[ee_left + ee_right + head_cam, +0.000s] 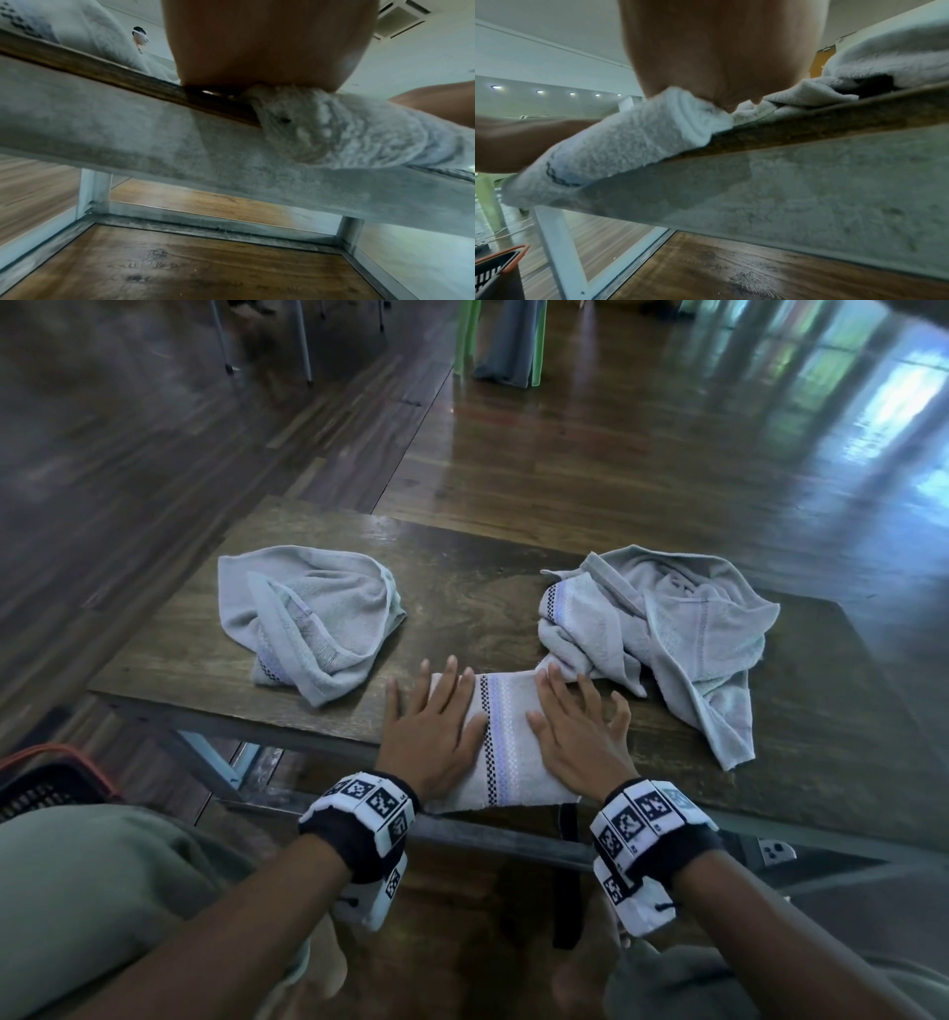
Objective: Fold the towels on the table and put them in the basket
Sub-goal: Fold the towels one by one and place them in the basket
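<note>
Left hand [431,729] and right hand [577,737], fingers flat, press the folded pale striped towel [506,752], long axis near-far; dark orange-rimmed basket [46,780] lies left.

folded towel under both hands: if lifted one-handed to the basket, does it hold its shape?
Probably not. The folded towel is soft terry, and its near edge already droops over the table edge, so it will likely sag. The crumpled towels show how limp the cloth is. Likely light; supporting it with both hands seems safer.
</note>
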{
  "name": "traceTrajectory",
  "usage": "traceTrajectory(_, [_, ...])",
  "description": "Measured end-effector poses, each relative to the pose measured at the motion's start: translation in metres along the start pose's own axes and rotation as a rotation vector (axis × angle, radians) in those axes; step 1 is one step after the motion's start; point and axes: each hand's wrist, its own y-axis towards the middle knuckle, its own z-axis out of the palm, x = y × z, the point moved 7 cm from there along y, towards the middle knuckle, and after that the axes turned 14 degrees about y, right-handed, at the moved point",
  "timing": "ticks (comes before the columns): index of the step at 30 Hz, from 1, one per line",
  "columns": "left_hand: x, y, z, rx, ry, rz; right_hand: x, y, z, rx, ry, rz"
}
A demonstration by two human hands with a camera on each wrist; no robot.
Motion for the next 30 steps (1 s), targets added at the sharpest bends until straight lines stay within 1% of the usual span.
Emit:
traceTrajectory(4, [0.010,0.002,0.000,0.012,0.008,-0.031,-0.004,0.000,-0.006,-0.056,-0.019,0.020])
traceTrajectory(7, [0.027,0.002,0.000,0.044,0.015,-0.094,-0.010,-0.005,-0.017,-0.130,-0.002,0.040])
traceTrajectory(8, [0.032,0.000,-0.003,0.035,0.021,-0.113,-0.014,-0.007,-0.021,-0.149,0.030,0.056])
traceTrajectory(10, [0.039,-0.004,-0.012,-0.039,-0.011,-0.146,-0.024,-0.013,-0.029,-0.181,0.134,0.101])
traceTrajectory(12, [0.042,-0.010,-0.027,-0.136,-0.119,-0.186,-0.028,-0.019,-0.037,-0.205,0.228,0.135])
traceTrajectory(13, [0.042,-0.012,-0.033,-0.160,-0.173,-0.210,-0.027,-0.021,-0.040,-0.204,0.270,0.152])
traceTrajectory(14, [0.042,-0.014,-0.038,-0.157,-0.204,-0.235,-0.027,-0.023,-0.041,-0.193,0.315,0.172])
traceTrajectory(15, [0.041,-0.015,-0.040,-0.122,-0.206,-0.258,-0.028,-0.022,-0.039,-0.170,0.365,0.199])
traceTrajectory(18, [0.036,-0.017,-0.037,0.031,-0.153,-0.274,-0.033,-0.019,-0.030,-0.100,0.491,0.244])
traceTrajectory(20, [0.034,-0.015,-0.034,0.077,-0.175,-0.266,-0.035,-0.015,-0.026,-0.079,0.573,0.272])
traceTrajectory(23, [0.035,-0.012,-0.028,0.123,-0.266,-0.266,-0.034,-0.011,-0.019,-0.043,0.690,0.346])
traceTrajectory(25, [0.034,-0.011,-0.026,0.141,-0.363,-0.274,-0.033,-0.008,-0.015,-0.023,0.717,0.381])
traceTrajectory(27, [0.032,-0.009,-0.026,0.128,-0.447,-0.291,-0.031,-0.006,-0.015,-0.007,0.726,0.399])
traceTrajectory(30, [0.033,-0.009,-0.029,0.094,-0.603,-0.349,-0.023,-0.006,-0.020,0.009,0.845,0.353])
